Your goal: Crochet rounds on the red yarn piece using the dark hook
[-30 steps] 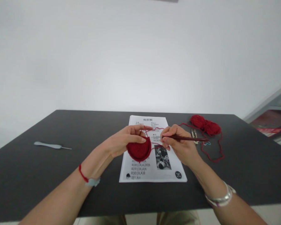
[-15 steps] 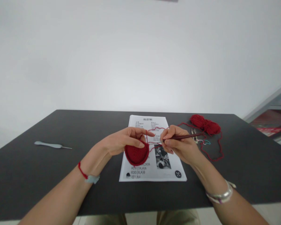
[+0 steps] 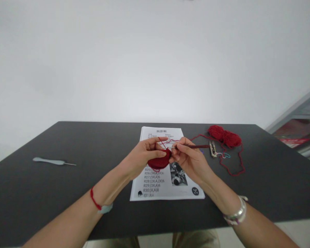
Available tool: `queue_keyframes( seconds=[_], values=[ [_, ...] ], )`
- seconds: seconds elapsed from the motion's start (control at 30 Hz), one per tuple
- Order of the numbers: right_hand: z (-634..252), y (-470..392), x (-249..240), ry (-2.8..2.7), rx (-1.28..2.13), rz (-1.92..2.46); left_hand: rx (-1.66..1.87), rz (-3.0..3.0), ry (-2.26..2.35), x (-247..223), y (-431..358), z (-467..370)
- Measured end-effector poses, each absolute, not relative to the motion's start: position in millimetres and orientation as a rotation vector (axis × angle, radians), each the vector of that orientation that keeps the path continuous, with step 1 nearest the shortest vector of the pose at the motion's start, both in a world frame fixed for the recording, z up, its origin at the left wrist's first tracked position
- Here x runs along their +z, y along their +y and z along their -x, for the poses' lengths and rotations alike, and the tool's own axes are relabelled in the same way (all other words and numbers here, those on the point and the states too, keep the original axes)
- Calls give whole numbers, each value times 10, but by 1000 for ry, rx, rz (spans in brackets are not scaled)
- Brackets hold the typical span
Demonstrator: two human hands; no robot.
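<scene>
A round red crocheted piece (image 3: 158, 163) is pinched between thumb and fingers of my left hand (image 3: 147, 151), above the printed sheet. A strand of red yarn runs up over the left index finger. My right hand (image 3: 188, 156) grips a crochet hook (image 3: 196, 146) with a dark red handle; its thin metal shaft points left and reaches the top edge of the piece. Whether yarn is caught on the hook tip is too small to tell. The right fingertips are close beside the piece's right edge.
The printed sheet (image 3: 150, 189) lies on the dark table (image 3: 105, 134). A skein of red yarn (image 3: 224, 136) sits at the right, its strand looping beside small scissors (image 3: 212, 149) and a light blue thread or marker (image 3: 226, 155). A grey-handled hook (image 3: 50, 161) rests at the left.
Both hands have drawn closer together. The red piece has moved up and right and tilted so its face shows less. The hook's shaft now meets its top edge, and the handle lies more level.
</scene>
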State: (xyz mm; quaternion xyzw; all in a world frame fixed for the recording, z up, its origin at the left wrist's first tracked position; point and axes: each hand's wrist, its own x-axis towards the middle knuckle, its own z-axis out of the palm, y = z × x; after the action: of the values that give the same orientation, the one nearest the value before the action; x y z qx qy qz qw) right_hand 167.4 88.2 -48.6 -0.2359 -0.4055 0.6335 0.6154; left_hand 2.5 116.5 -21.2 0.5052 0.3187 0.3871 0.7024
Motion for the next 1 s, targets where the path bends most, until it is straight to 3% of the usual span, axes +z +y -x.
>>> queue_keyframes(
  seconds=[0.57,0.83,1.0],
  values=[
    [-1756,832,-543,-1385,820,643,956,-1286,819,-220,1164,-14],
    [-1676,749,-599,-1734,90,780,1070,-1356,942,-243,1105,-87],
    [-1597,778,-677,-1750,14,770,1085,-1383,1014,-263,1030,-122]
  ],
)
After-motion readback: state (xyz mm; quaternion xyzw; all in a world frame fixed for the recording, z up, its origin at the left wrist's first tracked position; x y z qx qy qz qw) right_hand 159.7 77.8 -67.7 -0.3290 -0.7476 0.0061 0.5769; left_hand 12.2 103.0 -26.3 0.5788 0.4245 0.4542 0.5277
